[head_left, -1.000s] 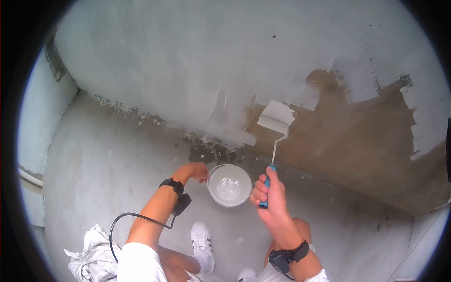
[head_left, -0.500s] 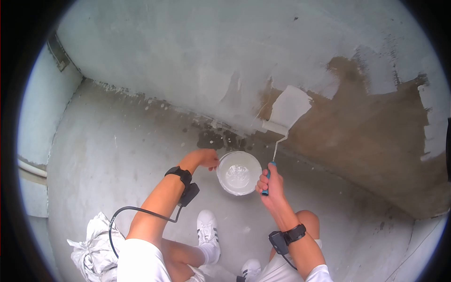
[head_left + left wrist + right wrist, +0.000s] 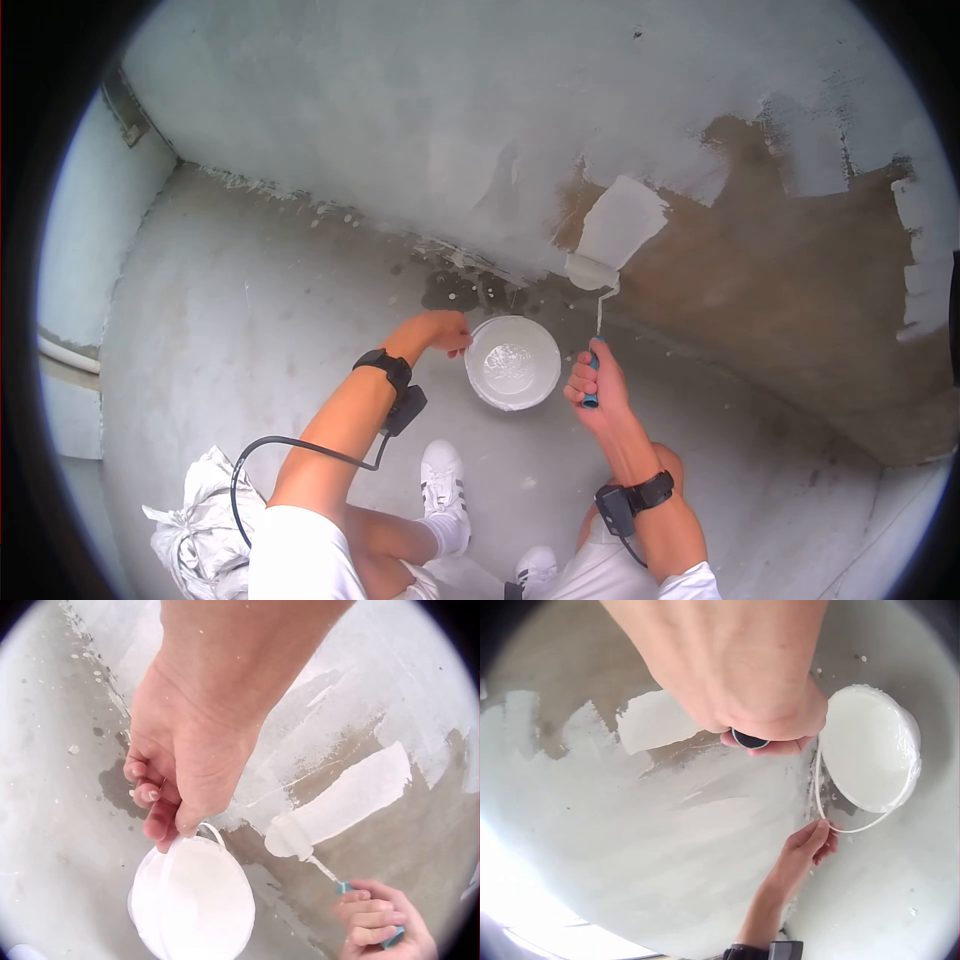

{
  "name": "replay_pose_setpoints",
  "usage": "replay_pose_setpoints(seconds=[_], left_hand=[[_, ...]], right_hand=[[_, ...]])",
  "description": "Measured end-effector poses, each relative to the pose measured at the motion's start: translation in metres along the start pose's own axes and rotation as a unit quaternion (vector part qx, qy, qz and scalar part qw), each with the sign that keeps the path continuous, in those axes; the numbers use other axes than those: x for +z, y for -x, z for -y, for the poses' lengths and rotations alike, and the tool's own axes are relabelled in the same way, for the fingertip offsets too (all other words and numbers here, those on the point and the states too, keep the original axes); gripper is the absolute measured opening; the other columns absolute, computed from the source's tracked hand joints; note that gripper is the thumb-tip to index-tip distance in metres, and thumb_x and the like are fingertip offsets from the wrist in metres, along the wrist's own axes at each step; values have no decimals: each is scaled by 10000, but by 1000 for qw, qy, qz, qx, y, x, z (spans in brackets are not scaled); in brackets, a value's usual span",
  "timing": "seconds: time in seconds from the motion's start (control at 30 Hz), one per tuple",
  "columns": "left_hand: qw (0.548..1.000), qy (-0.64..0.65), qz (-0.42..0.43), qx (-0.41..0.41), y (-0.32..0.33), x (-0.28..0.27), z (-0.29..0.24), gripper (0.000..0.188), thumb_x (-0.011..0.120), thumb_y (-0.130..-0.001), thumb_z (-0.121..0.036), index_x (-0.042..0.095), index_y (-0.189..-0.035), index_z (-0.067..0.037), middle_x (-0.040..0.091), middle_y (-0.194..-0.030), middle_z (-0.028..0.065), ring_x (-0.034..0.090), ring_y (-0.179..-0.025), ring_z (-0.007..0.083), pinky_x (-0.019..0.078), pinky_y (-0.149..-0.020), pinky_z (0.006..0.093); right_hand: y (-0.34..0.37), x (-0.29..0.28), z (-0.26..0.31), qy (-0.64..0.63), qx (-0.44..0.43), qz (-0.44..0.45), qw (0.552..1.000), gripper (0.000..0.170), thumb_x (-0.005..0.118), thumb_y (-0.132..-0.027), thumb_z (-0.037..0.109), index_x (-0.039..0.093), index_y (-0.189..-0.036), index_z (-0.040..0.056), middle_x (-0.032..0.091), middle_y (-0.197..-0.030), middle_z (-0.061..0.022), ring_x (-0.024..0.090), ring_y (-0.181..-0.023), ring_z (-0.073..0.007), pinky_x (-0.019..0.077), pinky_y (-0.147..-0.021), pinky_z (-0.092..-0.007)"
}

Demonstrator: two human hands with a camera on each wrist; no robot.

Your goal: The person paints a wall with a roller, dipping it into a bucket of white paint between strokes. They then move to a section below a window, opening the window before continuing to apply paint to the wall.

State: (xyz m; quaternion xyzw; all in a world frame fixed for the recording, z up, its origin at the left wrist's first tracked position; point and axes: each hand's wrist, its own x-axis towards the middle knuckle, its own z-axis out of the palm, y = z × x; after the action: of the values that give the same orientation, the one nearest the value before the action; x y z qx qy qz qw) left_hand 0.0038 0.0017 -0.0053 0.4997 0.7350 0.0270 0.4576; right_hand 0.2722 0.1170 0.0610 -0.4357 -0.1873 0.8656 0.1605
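My left hand (image 3: 443,331) pinches the thin white bail handle (image 3: 869,826) of a white bucket (image 3: 911,739). White paint (image 3: 506,365) fills part of the bucket, which is tipped slightly. In my right hand (image 3: 603,388) is a paint roller (image 3: 291,835), its blue grip (image 3: 393,938) wrapped by curled fingers. The roller's white sleeve lies against the low part of the wall (image 3: 400,110), at the bottom end of a fresh white stripe (image 3: 624,217). From the right wrist, the back of the hand hides most of the roller.
A brown unpainted patch (image 3: 770,250) spreads across the wall right of the stripe. Dark wet spots and paint splashes (image 3: 455,290) mark the floor along the wall's foot. A white cloth bundle (image 3: 200,530) lies at lower left. White shoes (image 3: 443,490) stand below the bucket.
The roller has moved down the wall towards the floor, and the white stripe behind it has grown longer. The left hand has kept its hold on the bucket's handle. The head view has shifted slightly.
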Motion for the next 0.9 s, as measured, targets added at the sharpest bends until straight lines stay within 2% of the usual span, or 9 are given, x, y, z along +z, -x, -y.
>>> replay_pose_setpoints(seconds=[0.37, 0.5, 0.63, 0.73, 0.83, 0.9], left_hand=[[1000, -1, -3, 15, -7, 2, 10, 305, 488, -881, -280, 711, -843, -76, 696, -735, 22, 653, -748, 173, 493, -731, 343], [1000, 4, 0, 30, -11, 7, 14, 309, 484, -885, -276, 708, -836, -70, 695, -726, 30, 654, -741, 176, 494, -724, 347], [1000, -4, -12, 19, -3, 3, 4, 316, 479, -891, -285, 705, -826, -74, 693, -718, 23, 651, -734, 176, 494, -713, 346], [1000, -7, -16, 12, -2, 4, 3, 320, 476, -892, -291, 703, -821, -77, 693, -722, 17, 649, -730, 181, 494, -711, 347], [1000, -3, -15, 14, -2, 4, 2, 318, 478, -887, -292, 702, -818, -78, 692, -722, 16, 648, -729, 186, 493, -715, 351], [1000, -9, -16, 8, 3, 0, -5, 314, 480, -882, -290, 702, -815, -78, 692, -722, 18, 648, -729, 189, 492, -717, 356]], right_hand=[[133, 69, 59, 35, -119, 8, 992, 324, 497, -989, 352, 444, -744, 146, 305, -493, 84, 266, -332, -35, 248, -328, -216], [152, 73, 77, 9, -92, 49, 995, 329, 497, -987, 382, 435, -777, 136, 309, -515, 65, 267, -367, -47, 248, -358, -237], [118, 41, 44, 51, -102, 39, 993, 336, 497, -982, 395, 432, -778, 137, 308, -516, 63, 276, -371, -55, 248, -367, -234], [73, 4, 21, 48, -33, -14, 998, 328, 510, -974, 375, 448, -744, 150, 305, -496, 88, 281, -362, -44, 253, -362, -225], [4, -43, -1, 43, 45, -29, 998, 309, 526, -954, 379, 433, -764, 153, 327, -524, 70, 314, -398, -52, 272, -392, -241], [-41, -62, -13, -19, 106, -35, 994, 288, 533, -945, 361, 437, -759, 161, 337, -524, 77, 324, -402, -52, 271, -397, -239]])
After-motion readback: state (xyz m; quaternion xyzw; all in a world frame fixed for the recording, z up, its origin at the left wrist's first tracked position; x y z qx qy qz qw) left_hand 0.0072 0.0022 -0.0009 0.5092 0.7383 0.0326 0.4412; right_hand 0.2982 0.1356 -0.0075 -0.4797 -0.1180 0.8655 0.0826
